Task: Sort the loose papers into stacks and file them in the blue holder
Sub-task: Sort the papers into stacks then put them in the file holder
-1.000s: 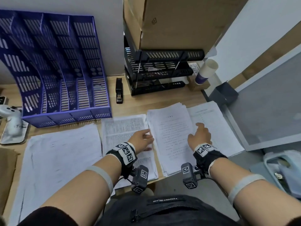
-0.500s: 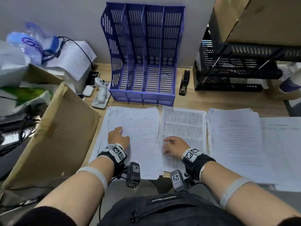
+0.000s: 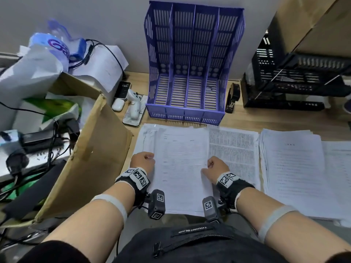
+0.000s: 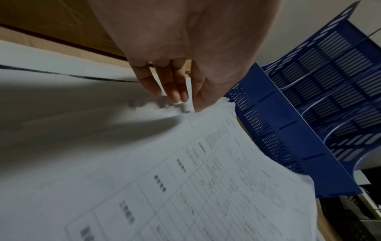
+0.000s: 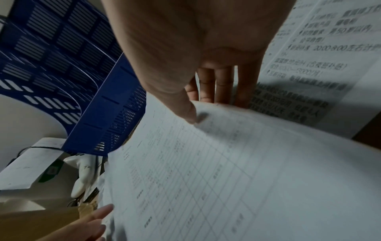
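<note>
The blue holder [image 3: 184,115] stands upright at the back of the desk with all its slots bare; it also shows as the blue holder [image 4: 288,146] [image 5: 107,117] in both wrist views. Several paper stacks lie side by side in front of it. My left hand [image 3: 143,160] [image 4: 185,104] grips the left edge of the leftmost form stack [image 3: 180,158] [image 4: 185,179]. My right hand [image 3: 214,166] [image 5: 198,110] pinches that stack's [image 5: 226,179] right edge, thumb on top and fingers underneath, lifting it slightly. Beside it lie a densely printed stack [image 3: 233,149] [image 5: 319,65] and a third stack [image 3: 290,168].
An open cardboard box [image 3: 91,149] leans close on the left. A black stapler [image 3: 232,97] and black stacked trays [image 3: 294,76] stand right of the holder. A white device [image 3: 133,107], an earbud case [image 3: 117,105] and a phone [image 3: 123,90] sit left of it. A fourth stack [image 3: 338,158] lies far right.
My view swung left. Both hands left the right-hand stacks and moved to the leftmost stack, where they now hold its two side edges.
</note>
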A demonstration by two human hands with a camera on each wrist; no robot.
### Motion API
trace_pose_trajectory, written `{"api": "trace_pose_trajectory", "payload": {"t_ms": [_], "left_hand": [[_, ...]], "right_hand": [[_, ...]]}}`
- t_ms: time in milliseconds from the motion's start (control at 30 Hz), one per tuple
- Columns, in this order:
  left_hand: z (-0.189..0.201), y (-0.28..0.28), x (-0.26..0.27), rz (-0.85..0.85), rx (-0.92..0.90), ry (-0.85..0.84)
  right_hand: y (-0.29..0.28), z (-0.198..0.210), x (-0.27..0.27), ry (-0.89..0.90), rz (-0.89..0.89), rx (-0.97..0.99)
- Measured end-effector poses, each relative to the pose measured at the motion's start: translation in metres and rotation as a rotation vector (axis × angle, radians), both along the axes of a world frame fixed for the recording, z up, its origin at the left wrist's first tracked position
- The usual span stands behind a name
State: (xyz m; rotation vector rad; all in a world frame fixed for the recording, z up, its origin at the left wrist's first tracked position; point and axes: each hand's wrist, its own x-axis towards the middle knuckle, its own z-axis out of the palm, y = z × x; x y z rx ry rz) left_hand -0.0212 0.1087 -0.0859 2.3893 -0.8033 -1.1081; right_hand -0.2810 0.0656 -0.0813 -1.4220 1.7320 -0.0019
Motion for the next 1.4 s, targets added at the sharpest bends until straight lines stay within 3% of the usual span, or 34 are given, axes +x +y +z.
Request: {"api": "trace_pose_trajectory", "payload": {"t_ms": [400,600,767,867,1000,1133,1267,1400], "left_hand": [[-0.006,-0.020,-0.009,-0.074,0.127,0.085],[0.001,-0.025,-0.023,-0.110,0.170,-0.117],[0.018,-0.034,-0.047,-0.113,0.056,-0.231],[0.022,-0.045,-0.067,-0.171,-0.024,-0.048],[0.030,-0.059,-0.109,-0.273,0.011,0.258],[0.038,-0.067,-0.169,-0.434,-0.001,0.486],[0.039,-0.083,-0.249,-0.459,-0.029,0.517],[0.027,-0.100,-0.332,-0.417,-0.010,0.561]], "right_hand": [[0.002,-0.002,-0.026,0.038,-0.223,-0.187],[0.000,0.002,-0.054,0.092,-0.347,-0.148],[0.003,0.010,-0.067,0.022,-0.319,-0.141],[0.005,0.018,-0.079,-0.020,-0.320,-0.169],[0.003,0.034,-0.109,-0.033,-0.346,-0.214],[0.005,0.056,-0.159,-0.082,-0.471,-0.238],[0.020,0.063,-0.222,-0.082,-0.582,-0.174],[0.035,0.056,-0.295,0.029,-0.511,-0.070]]}}
